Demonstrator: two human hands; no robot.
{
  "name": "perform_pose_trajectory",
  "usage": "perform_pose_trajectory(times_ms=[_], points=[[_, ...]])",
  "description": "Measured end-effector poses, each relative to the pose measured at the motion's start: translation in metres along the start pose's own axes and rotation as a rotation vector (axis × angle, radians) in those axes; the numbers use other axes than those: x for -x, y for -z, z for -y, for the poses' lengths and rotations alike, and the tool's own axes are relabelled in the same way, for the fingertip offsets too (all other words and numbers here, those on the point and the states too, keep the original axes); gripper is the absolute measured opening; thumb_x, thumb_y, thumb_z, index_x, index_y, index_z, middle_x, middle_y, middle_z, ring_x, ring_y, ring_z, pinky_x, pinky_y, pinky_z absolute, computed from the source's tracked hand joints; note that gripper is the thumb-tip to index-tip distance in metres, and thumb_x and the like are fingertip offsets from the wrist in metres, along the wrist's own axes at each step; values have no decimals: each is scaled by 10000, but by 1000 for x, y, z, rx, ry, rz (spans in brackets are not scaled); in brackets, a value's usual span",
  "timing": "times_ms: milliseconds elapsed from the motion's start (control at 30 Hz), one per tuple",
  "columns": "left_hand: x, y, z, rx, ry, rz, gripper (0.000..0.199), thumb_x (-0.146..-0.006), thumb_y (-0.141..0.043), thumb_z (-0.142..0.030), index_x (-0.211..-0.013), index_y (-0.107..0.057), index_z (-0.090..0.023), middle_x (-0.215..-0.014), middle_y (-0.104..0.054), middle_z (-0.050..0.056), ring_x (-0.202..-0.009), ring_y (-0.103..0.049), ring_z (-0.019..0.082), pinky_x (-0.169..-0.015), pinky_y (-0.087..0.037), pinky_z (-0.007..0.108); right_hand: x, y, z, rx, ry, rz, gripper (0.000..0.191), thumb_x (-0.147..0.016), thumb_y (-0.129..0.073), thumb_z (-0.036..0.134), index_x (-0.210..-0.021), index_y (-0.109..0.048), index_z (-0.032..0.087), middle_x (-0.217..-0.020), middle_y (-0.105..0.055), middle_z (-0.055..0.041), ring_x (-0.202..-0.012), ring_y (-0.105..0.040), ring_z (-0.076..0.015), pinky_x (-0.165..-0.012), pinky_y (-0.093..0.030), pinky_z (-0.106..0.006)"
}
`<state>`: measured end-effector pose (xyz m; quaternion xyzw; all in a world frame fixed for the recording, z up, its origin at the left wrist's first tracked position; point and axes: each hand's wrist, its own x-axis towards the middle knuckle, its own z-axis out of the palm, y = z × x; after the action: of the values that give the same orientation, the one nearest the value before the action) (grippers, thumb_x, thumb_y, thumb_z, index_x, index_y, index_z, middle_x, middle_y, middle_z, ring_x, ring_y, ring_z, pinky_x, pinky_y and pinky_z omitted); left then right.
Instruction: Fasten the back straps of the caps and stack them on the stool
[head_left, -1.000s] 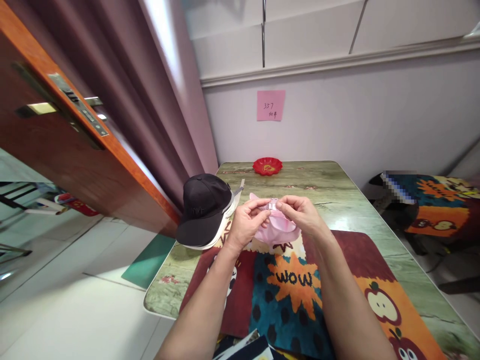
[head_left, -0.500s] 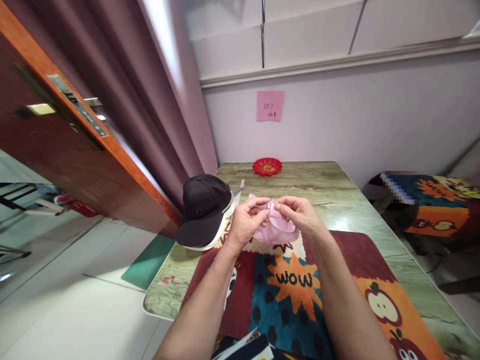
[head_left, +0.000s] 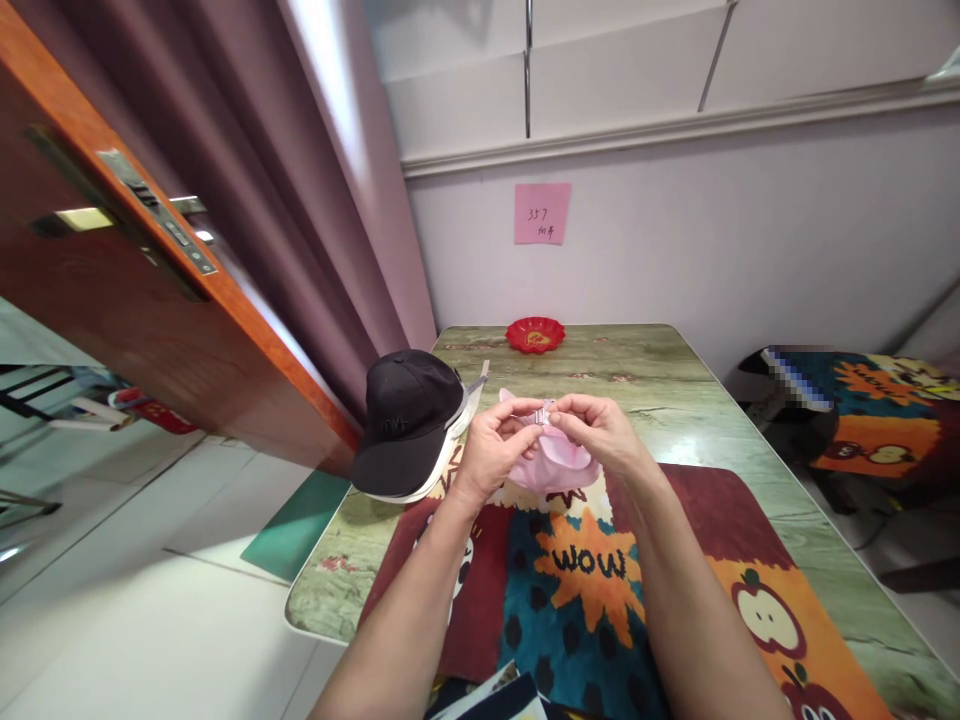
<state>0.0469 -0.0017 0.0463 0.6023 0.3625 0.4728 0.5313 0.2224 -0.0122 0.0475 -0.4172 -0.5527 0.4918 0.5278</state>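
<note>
A pink cap [head_left: 559, 465] rests on the patterned mat, its strap side raised between my two hands. My left hand [head_left: 496, 447] pinches the strap beside a small metal buckle [head_left: 540, 416]. On the buckle's other side, my right hand [head_left: 600, 428] grips the strap between thumb and forefinger. The fingers hide most of the strap. To the left of my hands, a black cap [head_left: 409, 405] sits on top of a white cap [head_left: 442, 468], of which only the edge and brim show.
A red scalloped dish [head_left: 535, 335] stands near the table's far edge. The patterned mat [head_left: 694, 510] covers the near part of the green wood-look table [head_left: 720, 400]. A door [head_left: 150, 260] stands ajar at left. Behind the table is a wall with a pink note [head_left: 541, 213].
My right fingers have shifted slightly on the strap by the buckle, and the buckle has turned a little. The caps and dish stay where they were.
</note>
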Motion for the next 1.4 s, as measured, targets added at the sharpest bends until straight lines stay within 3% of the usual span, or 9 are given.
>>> perform_pose_trajectory(times_ms=[233,600,933,1133,1400], points=[[1,0,-3,-27,-17,12,358,-739,-811,-294,-1059,-762,-142,-717,-698,21,-538,-585,95,-557,-523,216,1,4,0,106,35,4,275,-778,-726,447,-742,-715,175,-683,-645,-4,-581,-496,-118,-534,-354,-249],[0,3,-3,-42,-24,-5,350,-727,-826,-280,-1042,-766,-139,-705,-690,20,-558,-583,94,-564,-510,209,1,-8,2,33,-1,0,382,-786,-722,543,-743,-651,170,-615,-557,19,-552,-456,-105,-523,-342,-250],[-1,10,4,-29,-41,5,339,-772,-766,-254,-1090,-759,-139,-833,-743,58,-636,-647,122,-595,-535,221,-3,-15,-14,-9,53,52,405,-807,-749,531,-959,-565,203,-662,-635,23,-617,-575,-136,-620,-444,-271],[-2,10,8,-132,-111,-97,268,-729,-758,-190,-994,-789,-170,-974,-735,63,-647,-640,108,-587,-539,215,-5,-12,-17,134,108,-3,455,-727,-830,510,-960,-564,224,-636,-592,47,-562,-494,-125,-538,-373,-250],[-1,7,8,-306,-189,-186,261,-737,-701,-133,-977,-794,-172,-908,-747,57,-687,-653,126,-621,-532,212,-3,-11,-18,188,165,-5,400,-767,-813,485,-1026,-672,215,-794,-724,-28,-728,-652,-185,-680,-499,-290]])
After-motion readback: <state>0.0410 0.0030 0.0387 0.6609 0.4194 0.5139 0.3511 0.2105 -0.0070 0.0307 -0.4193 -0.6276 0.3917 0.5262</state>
